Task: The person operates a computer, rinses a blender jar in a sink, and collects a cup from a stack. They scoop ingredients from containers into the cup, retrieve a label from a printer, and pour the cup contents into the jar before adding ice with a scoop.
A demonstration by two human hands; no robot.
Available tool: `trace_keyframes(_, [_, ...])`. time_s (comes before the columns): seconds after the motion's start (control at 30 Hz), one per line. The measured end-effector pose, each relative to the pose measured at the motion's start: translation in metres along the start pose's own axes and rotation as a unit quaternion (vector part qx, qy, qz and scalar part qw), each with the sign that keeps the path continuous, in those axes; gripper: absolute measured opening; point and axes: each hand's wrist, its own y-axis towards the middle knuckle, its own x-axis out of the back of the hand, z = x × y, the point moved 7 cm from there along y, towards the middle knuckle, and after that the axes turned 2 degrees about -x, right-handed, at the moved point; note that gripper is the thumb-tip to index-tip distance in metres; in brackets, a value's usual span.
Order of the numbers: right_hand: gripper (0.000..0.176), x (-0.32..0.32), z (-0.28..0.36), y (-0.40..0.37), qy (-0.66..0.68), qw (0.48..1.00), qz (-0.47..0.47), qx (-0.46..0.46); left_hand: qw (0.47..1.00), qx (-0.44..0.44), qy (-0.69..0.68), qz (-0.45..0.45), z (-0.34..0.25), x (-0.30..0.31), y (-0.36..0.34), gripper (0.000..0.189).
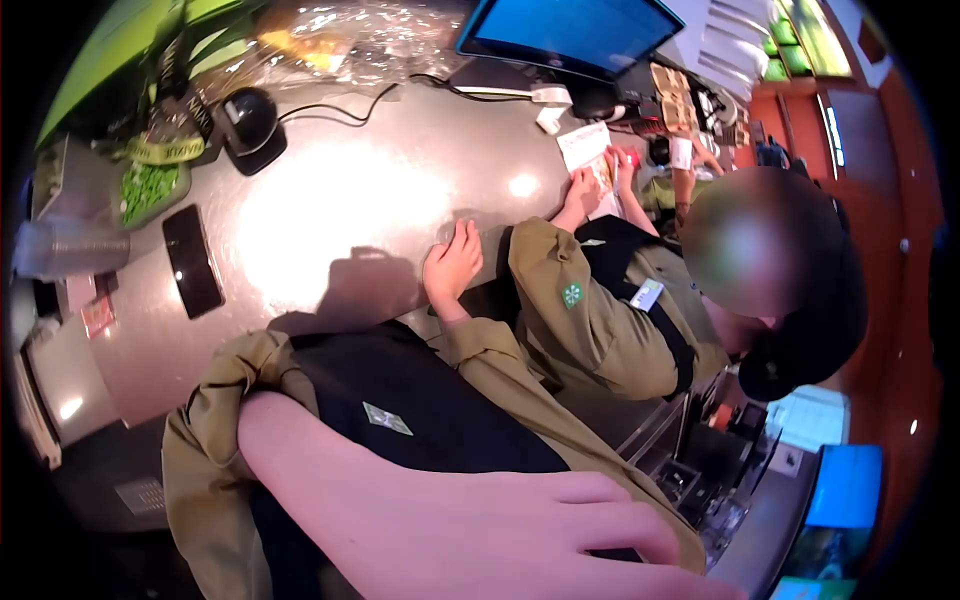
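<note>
My left hand (560, 525) is large and close to the camera, reaching across the front of my body. Its fingers are stretched out and apart, with nothing seen in them; the fingertips run toward the bottom edge of the view. My right hand (455, 262) rests at the near edge of the metal counter (300, 210), fingers loosely extended and holding nothing visible. Below it is my dark apron (430, 420) with a small patch. A black phone (192, 262) lies on the counter, well to the left of my right hand.
A co-worker (610, 310) stands close on my right, hands on a printed paper (586, 150). Along the back are a black scanner-like device (249, 130) with its cable, clear plastic wrapping (380, 45) and a monitor (570, 35). A container of green pieces (150, 190) stands at left.
</note>
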Motion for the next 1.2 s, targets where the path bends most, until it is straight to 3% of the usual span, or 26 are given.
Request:
trace_keyframes(0.2, [0.049,0.005,-0.001,0.002,0.031,0.999,0.013,-0.028,0.998,-0.057,-0.003,0.025,0.008,0.006,-0.001,0.022])
trace_keyframes(0.37, [0.050,0.005,0.000,0.002,0.037,0.999,0.015,-0.021,0.977,0.018,-0.175,0.122,0.026,0.038,-0.009,0.017])
trace_keyframes(0.4, [0.051,0.006,-0.002,0.001,0.042,0.999,0.005,-0.019,0.978,0.062,-0.186,0.070,0.038,0.048,-0.018,0.009])
trace_keyframes(0.43, [0.051,0.005,-0.003,0.000,0.046,0.999,-0.005,-0.016,0.979,0.132,-0.147,-0.047,0.056,0.065,-0.029,0.011])
trace_keyframes(0.47, [0.051,0.004,-0.003,0.000,0.050,0.999,-0.015,-0.012,0.958,0.203,-0.119,-0.164,0.073,0.082,-0.046,0.019])
trace_keyframes(0.5, [0.051,0.004,-0.003,0.001,0.053,0.998,-0.020,-0.015,0.892,0.404,0.078,-0.187,0.088,0.116,-0.092,0.021])
trace_keyframes(0.53, [0.051,0.006,-0.004,0.002,0.056,0.998,-0.024,-0.017,0.833,0.484,0.219,-0.153,0.103,0.140,-0.114,0.026])
trace_keyframes(0.6, [0.050,0.007,-0.002,0.001,0.058,0.998,-0.026,-0.021,0.785,0.494,0.363,-0.082,0.130,0.177,-0.173,0.026])
trace_keyframes(0.67, [0.049,0.009,-0.001,0.002,0.053,0.998,-0.025,-0.025,0.679,0.396,0.617,0.035,0.134,0.196,-0.218,0.025])
trace_keyframes(0.73, [0.049,0.014,0.001,0.004,0.054,0.998,-0.023,-0.023,0.586,0.421,0.680,0.130,0.140,0.219,-0.298,0.039])
trace_keyframes(0.8, [0.049,0.012,0.001,0.004,0.052,0.998,-0.013,-0.030,0.530,0.403,0.711,0.229,0.130,0.215,-0.307,0.044])
trace_keyframes(1.03, [0.049,0.019,0.004,0.005,0.068,0.997,-0.044,0.005,0.585,0.386,0.697,0.155,0.138,0.226,-0.308,0.041])
trace_keyframes(1.2, [0.046,0.019,0.001,0.007,0.093,0.995,-0.018,-0.018,0.590,0.374,0.694,0.173,0.157,0.229,-0.298,0.041])
